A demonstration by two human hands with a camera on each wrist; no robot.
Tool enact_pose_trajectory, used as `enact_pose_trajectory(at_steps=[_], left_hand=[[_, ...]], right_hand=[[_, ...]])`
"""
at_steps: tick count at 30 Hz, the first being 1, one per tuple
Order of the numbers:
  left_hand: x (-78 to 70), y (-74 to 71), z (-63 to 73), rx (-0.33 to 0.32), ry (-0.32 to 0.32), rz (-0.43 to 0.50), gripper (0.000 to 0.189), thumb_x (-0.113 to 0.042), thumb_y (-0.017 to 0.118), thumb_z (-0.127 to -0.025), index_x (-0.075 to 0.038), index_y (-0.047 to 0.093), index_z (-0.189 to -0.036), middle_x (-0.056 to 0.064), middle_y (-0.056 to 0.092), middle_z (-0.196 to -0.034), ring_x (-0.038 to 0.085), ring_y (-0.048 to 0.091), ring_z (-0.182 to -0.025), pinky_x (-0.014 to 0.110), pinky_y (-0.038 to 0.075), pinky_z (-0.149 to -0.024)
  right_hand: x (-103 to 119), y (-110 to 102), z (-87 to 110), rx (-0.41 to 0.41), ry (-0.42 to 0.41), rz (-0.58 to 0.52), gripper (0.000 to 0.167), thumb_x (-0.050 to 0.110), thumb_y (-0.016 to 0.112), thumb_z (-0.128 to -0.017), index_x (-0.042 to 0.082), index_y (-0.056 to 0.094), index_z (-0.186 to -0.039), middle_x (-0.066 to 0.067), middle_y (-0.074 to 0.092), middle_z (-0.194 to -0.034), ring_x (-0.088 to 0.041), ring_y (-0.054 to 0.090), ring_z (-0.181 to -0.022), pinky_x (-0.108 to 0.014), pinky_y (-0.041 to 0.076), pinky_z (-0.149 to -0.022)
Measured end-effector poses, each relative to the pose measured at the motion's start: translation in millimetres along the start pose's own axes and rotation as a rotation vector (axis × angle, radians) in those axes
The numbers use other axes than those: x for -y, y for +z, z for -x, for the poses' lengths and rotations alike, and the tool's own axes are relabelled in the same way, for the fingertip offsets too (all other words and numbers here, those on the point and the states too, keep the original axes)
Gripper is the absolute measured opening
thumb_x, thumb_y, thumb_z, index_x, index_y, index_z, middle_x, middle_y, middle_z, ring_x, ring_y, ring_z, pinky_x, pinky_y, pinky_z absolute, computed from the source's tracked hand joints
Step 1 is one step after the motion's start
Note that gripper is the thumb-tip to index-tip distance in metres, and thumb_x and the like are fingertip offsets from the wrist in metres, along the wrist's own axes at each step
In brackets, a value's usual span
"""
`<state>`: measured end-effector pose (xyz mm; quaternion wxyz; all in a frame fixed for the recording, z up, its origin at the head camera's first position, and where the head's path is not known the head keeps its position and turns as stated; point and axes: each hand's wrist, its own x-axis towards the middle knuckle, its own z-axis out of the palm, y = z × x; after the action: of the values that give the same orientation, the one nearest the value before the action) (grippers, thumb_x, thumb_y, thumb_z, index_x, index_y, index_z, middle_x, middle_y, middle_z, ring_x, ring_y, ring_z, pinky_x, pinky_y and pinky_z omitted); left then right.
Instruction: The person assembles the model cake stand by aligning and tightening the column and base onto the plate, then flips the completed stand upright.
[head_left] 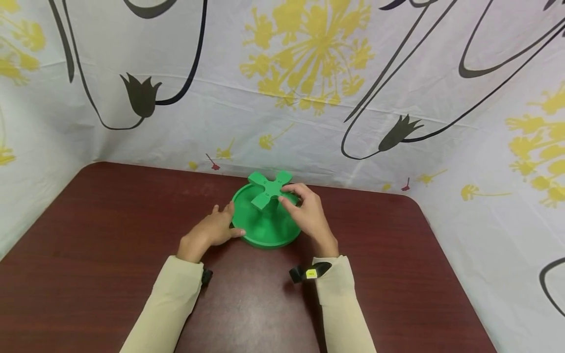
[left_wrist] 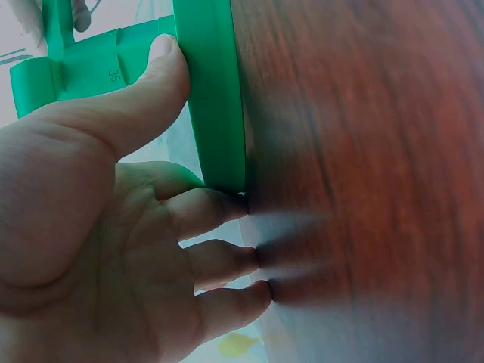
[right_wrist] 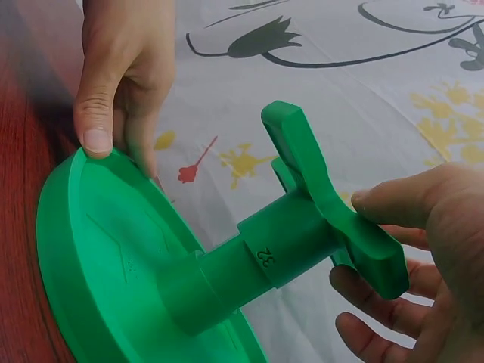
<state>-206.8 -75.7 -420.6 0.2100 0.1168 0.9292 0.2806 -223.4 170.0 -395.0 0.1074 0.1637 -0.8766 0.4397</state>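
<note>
A green plastic piece stands on the table: a round dish-like base [head_left: 265, 234], a stepped stem [right_wrist: 223, 276] rising from its middle, and a four-armed cross handle [head_left: 272, 188] on top. My left hand [head_left: 212, 229] holds the base at its left rim, thumb over the edge and index finger along the outside. The other left fingertips [left_wrist: 253, 257] touch the tabletop. At the cross, my right hand [head_left: 310, 211] grips one arm between thumb [right_wrist: 401, 200] and fingers. Small numbers are marked on the stem, one reading 32 in the right wrist view.
The dark red-brown wooden table [head_left: 110, 274] has rounded far corners. Behind it and along both sides hangs a white cloth [head_left: 212, 59] with yellow and dark flower prints. Black straps with small devices [head_left: 310, 272] sit on both wrists, over light sleeves.
</note>
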Motion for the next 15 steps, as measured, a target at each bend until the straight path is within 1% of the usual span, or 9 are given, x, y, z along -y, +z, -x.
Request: enact_pose_trajectory(at_steps=[6,15], left_hand=[[0.5,0.3,-0.2,0.001,0.004,-0.004,0.088,-0.036,0.059,-0.1,0.002,0.005,-0.158,0.023,0.012,-0.163,0.046,0.001,-0.15,0.063,0.025,-0.114],[-0.1,0.7,0.2,-0.002,0.008,-0.004,0.088,-0.035,0.059,-0.1,0.003,0.005,-0.158,0.024,0.012,-0.163,0.047,0.001,-0.15,0.063,0.026,-0.114]], right_hand=[[3.3,0.5,0.8,0.021,-0.007,0.026,0.021,0.018,0.071,-0.093,0.013,0.071,-0.114,-0.003,0.065,-0.111,-0.021,0.055,-0.091,-0.034,0.052,-0.074],[5.1,-0.6,1.0,0.041,-0.026,0.025,0.019,0.019,0.071,-0.093,0.012,0.074,-0.111,-0.002,0.067,-0.106,-0.018,0.063,-0.089,-0.033,0.055,-0.076]])
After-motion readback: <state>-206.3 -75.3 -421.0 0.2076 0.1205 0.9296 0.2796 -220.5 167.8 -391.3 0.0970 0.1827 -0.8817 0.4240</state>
